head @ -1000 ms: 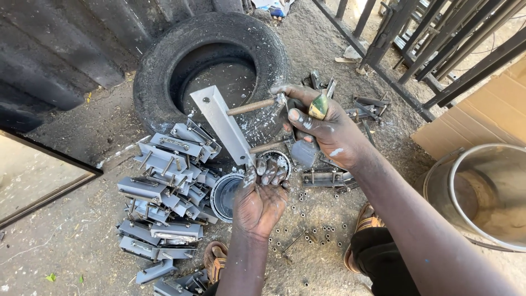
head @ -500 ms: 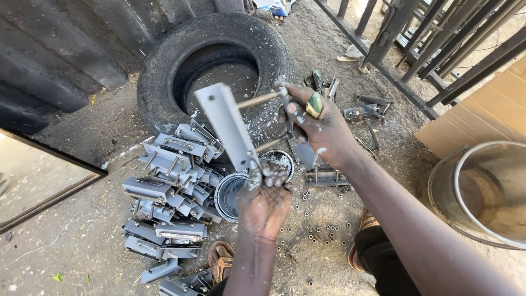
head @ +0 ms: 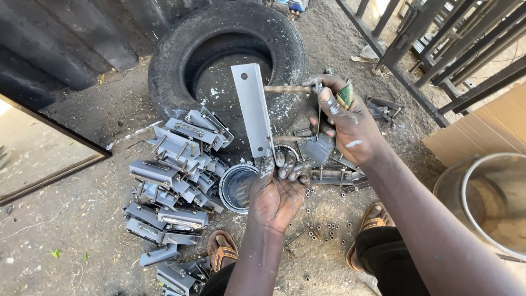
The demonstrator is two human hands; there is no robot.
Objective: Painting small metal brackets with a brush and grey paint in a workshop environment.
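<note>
I see grey paint in the tin (head: 236,189); my left hand (head: 276,194) pinches the bracket (head: 252,109), right hand (head: 350,123) clasps a paintbrush (head: 344,96).

Lit by strong daylight, bare dusty ground (head: 66,230) strewn with grit, dark corrugated sheeting (head: 60,44) along the far left, black metal railings (head: 455,44) at upper right, framed pale panel (head: 38,153) leaned at left.

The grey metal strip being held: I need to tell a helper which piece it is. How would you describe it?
Find the tyre. In front of it the left hand holds one flat strip upright. Unlike the piled brackets, it has two threaded rods sticking out sideways.
</note>
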